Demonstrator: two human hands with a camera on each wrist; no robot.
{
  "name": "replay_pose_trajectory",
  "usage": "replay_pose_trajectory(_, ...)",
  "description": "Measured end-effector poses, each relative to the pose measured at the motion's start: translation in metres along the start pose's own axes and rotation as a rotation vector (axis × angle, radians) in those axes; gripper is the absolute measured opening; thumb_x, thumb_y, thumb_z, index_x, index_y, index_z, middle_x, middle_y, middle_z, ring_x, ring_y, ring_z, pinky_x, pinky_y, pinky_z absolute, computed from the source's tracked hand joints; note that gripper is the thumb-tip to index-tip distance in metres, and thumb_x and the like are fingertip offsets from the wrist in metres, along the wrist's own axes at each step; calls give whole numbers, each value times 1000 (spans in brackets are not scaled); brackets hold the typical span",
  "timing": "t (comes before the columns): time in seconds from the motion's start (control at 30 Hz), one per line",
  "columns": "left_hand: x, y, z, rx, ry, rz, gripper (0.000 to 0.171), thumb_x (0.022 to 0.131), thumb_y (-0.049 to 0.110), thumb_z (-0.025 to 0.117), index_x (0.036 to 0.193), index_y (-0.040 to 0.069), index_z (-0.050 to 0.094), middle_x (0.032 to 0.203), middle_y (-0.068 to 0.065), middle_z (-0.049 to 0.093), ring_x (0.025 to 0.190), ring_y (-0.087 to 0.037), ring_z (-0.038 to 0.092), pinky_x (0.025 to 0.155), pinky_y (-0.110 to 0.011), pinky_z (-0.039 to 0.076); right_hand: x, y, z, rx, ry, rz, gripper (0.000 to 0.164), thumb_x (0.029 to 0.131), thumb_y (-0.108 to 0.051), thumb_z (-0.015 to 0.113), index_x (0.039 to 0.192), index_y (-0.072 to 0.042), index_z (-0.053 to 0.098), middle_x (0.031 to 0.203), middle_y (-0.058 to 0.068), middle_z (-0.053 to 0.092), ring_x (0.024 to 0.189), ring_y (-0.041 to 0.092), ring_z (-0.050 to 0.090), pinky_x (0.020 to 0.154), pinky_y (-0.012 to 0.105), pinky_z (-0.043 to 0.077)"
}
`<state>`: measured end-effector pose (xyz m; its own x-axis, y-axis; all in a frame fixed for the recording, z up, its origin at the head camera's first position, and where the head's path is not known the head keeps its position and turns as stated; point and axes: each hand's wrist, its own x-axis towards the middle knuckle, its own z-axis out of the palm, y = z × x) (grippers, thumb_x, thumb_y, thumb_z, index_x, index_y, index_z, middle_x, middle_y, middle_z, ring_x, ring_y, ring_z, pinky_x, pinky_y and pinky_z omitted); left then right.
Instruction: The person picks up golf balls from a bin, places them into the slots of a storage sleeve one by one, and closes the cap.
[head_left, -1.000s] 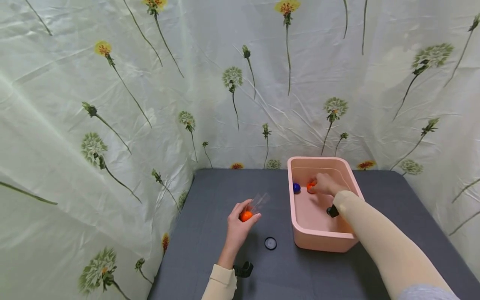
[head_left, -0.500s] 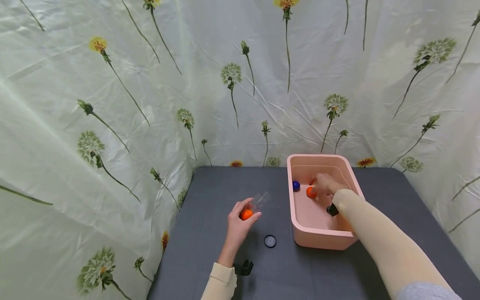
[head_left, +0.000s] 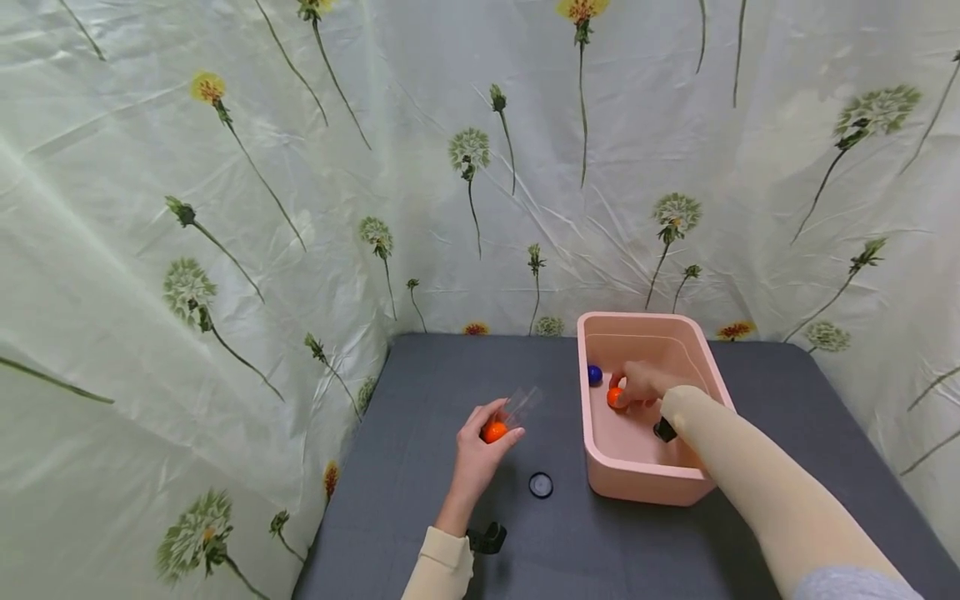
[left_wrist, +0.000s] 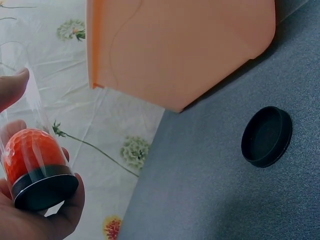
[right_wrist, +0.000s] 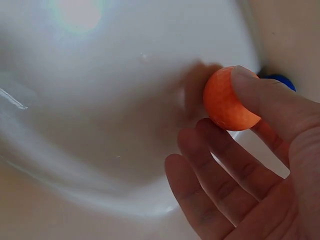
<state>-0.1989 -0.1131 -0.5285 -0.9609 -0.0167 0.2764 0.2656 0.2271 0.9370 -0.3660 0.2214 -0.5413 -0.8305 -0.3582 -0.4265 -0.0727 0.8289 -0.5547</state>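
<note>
My left hand (head_left: 480, 442) grips a clear plastic tube (left_wrist: 37, 112), tilted, with its upper end pointing away to the right in the head view. Inside it, an orange golf ball (left_wrist: 34, 150) rests against the black end cap (left_wrist: 45, 189). Down in the pink bin (head_left: 652, 471), my right hand (head_left: 643, 383) pinches a second orange golf ball (right_wrist: 230, 100). The thumb lies across this ball, and the other fingers spread below it in the right wrist view. A blue ball (head_left: 595, 375) sits by the bin's left wall, partly hidden behind the thumb in that wrist view.
A round black cap (left_wrist: 266, 136) lies hollow side up on the grey tabletop (head_left: 450, 367), between my left hand and the bin. The bin's raised walls surround my right hand. Behind the table hangs a pale curtain (head_left: 420, 167) printed with dandelions.
My right hand and the orange golf ball in the bin have shifted slightly nearer me, and the fingers now pinch the ball. My left hand keeps the tube almost still.
</note>
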Motion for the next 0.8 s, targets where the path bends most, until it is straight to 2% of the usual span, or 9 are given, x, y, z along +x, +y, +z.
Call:
replay_pose_trajectory(0.2, 8, -32, 1, -27, -7, 15, 48, 84, 33, 84, 129, 30, 67, 111, 3, 63, 101, -19, 60, 83, -30, 55, 1, -4, 1, -39, 5, -21, 29, 84, -13, 81, 108, -6, 67, 75, 5, 62, 69, 24, 56, 60, 37, 50)
replay_pose_trajectory(0.37, 7, -29, 1, -34, 1, 9, 48, 83, 26, 85, 127, 29, 67, 111, 0, 64, 102, -20, 60, 82, -28, 54, -1, -7, 2, -76, -14, -34, 25, 83, -11, 81, 104, -6, 68, 72, 5, 58, 66, 21, 53, 54, 31, 45)
replay_pose_trajectory(0.57, 4, -23, 3, -9, 9, -21, 48, 84, 14, 83, 129, 20, 66, 114, -13, 64, 104, -27, 60, 82, -26, 53, -7, -10, 1, -121, -25, -24, 28, 82, -11, 82, 106, -8, 68, 77, 6, 58, 66, 20, 52, 56, 29, 47)
replay_pose_trajectory(0.7, 0, -9, 2, -19, 9, -23, 46, 86, 12, 82, 128, 16, 66, 114, -16, 63, 103, -30, 60, 82, -25, 54, -13, -14, 1, -170, -15, -86, 26, 80, -8, 81, 102, -8, 69, 81, 7, 61, 72, 21, 54, 61, 29, 49)
replay_pose_trajectory(0.8, -2, -1, 2, -34, 14, -13, 46, 86, 13, 81, 130, 13, 65, 115, -14, 63, 105, -30, 61, 83, -26, 54, -16, -18, -1, -228, 14, -161, 22, 78, -7, 81, 96, -9, 70, 80, 5, 62, 73, 21, 54, 65, 30, 47)
